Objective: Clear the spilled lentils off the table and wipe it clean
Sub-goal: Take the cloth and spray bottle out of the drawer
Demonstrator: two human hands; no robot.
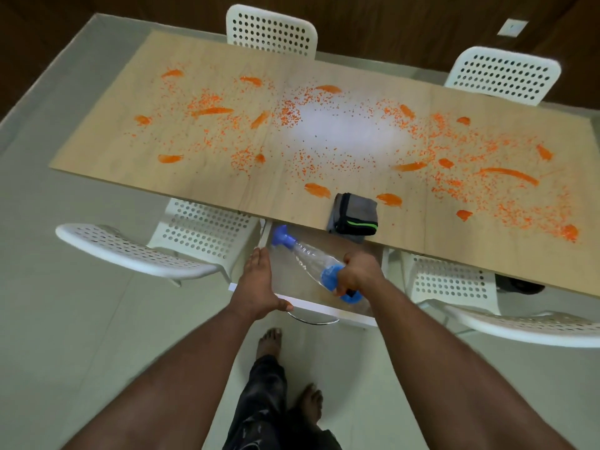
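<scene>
Orange lentils (506,203) and orange smears lie scattered over most of the long wooden table (207,186). A folded grey cloth with a black and green edge (354,216) rests at the table's near edge. Below that edge a drawer (324,311) stands pulled out. My right hand (357,271) is shut on a clear plastic bottle with blue ends (308,261), held lying slantwise over the drawer. My left hand (259,284) lies flat on the drawer's left front corner, fingers together.
Four white perforated chairs surround the table: two at the far side (271,29) (501,74), two at the near side (194,235) (454,284). My bare feet (269,342) stand on the pale tiled floor below the drawer.
</scene>
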